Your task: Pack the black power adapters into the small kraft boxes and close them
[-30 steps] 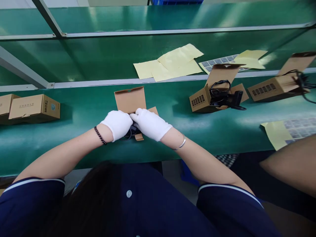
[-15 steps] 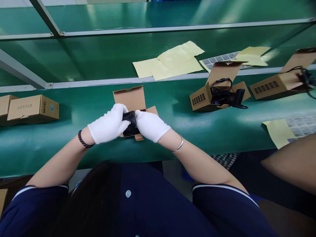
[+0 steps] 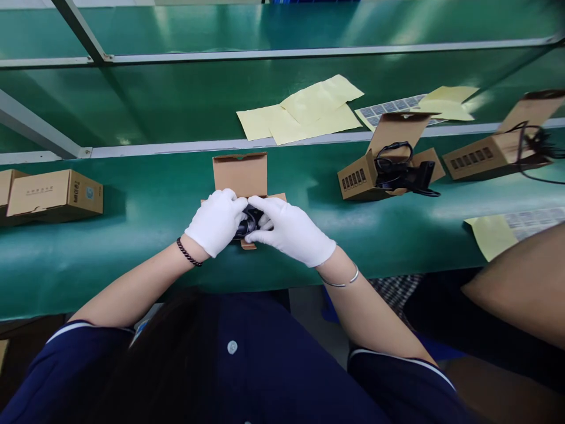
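An open cardboard box point(image 3: 241, 175) stands in front of me on the green table, its lid raised at the back. Inside its opening sits a black device with a cable point(image 3: 251, 221). My left hand point(image 3: 217, 222), in a white glove, has its fingers closed on the device's left side. My right hand point(image 3: 293, 231), gloved too, curves around the right side, thumb and fingers gripping the black device. The gloves hide much of the box and device.
Closed boxes point(image 3: 62, 194) lie at the left. To the right are two open boxes, one nearer point(image 3: 355, 178) and one farther point(image 3: 474, 157), with black cabled devices. Yellow sheets point(image 3: 309, 112) lie behind, label sheets point(image 3: 494, 235) at the right. Another person's arm point(image 3: 521, 282) reaches in.
Both hands have shifted right, and the left one now lies over the top of the device. The box has turned slightly and its lid has moved right. A cable at the far right box has swung.
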Demonstrator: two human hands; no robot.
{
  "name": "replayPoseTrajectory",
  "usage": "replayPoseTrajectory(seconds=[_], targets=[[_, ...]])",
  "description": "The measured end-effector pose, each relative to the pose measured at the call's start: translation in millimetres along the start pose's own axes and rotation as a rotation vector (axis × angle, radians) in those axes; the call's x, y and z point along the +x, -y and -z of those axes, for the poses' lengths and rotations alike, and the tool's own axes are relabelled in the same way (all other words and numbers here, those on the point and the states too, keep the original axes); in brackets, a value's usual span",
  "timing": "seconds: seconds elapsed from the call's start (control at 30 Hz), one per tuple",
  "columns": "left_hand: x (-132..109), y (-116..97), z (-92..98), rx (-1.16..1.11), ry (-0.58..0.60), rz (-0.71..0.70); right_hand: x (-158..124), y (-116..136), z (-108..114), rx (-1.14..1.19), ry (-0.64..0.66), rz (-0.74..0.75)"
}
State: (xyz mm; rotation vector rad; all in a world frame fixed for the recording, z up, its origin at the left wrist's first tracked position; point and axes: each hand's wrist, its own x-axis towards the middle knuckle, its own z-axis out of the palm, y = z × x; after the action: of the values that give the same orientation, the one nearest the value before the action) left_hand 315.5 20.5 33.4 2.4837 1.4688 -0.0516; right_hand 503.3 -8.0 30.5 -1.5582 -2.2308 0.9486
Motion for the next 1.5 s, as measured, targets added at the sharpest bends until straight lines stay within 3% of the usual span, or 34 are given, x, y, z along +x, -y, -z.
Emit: replayPoseTrajectory(seconds=[0.17, 0.3, 0.37, 0.47, 0.7, 0.93, 1.0, 1.03, 1.13, 1.17, 1.2, 1.27, 1.37, 1.5], targets=[[2, 10, -8.9, -0.165, -0.132, -0.004, 8, 3, 0, -0.190, -0.059, -0.050], [-8, 32, -10.8, -0.282, -0.149, -0.308, 9, 2, 6, -0.266, -0.061, -0.086], [-11, 37, -12.7, -0.250, -0.169, -0.370, 8, 1, 10, -0.328, -0.047, -0.086], [-8, 31, -16.4, -0.125, -0.193, -0.332, 9, 2, 17, -0.384, 0.052, -0.072], [2, 7, -10.4, 0.114, -0.081, -0.339, 21, 12, 25, -0.603, 0.178, -0.117], [3, 5, 3.3, 0.155, 0.024, -0.412, 22, 28, 12, -0.688, 0.223, -0.159], [-3, 13, -4.2, 0.054, -0.089, -0.437, 24, 31, 10, -0.695, 0.217, -0.201], [-9, 19, -11.3, -0.020, -0.204, -0.406, 25, 32, 9, -0.696, 0.224, -0.215], [-34, 40, -41.5, -0.223, -0.643, -0.129, 30, 31, 7, -0.706, 0.258, -0.212], [-41, 45, -51.9, -0.265, -0.725, -0.070, 31, 30, 6, -0.709, 0.266, -0.200], [-47, 47, -60.9, -0.288, -0.735, -0.083, 32, 29, 5, -0.710, 0.266, -0.190], [-49, 44, -71.8, -0.281, -0.609, -0.225, 34, 28, 3, -0.704, 0.247, -0.184], [-32, 28, -68.4, -0.151, -0.383, -0.441, 30, 26, 6, -0.656, 0.214, -0.183], [-10, 16, -48.6, 0.029, -0.319, -0.489, 7, 4, 31, -0.385, 0.169, 0.009]])
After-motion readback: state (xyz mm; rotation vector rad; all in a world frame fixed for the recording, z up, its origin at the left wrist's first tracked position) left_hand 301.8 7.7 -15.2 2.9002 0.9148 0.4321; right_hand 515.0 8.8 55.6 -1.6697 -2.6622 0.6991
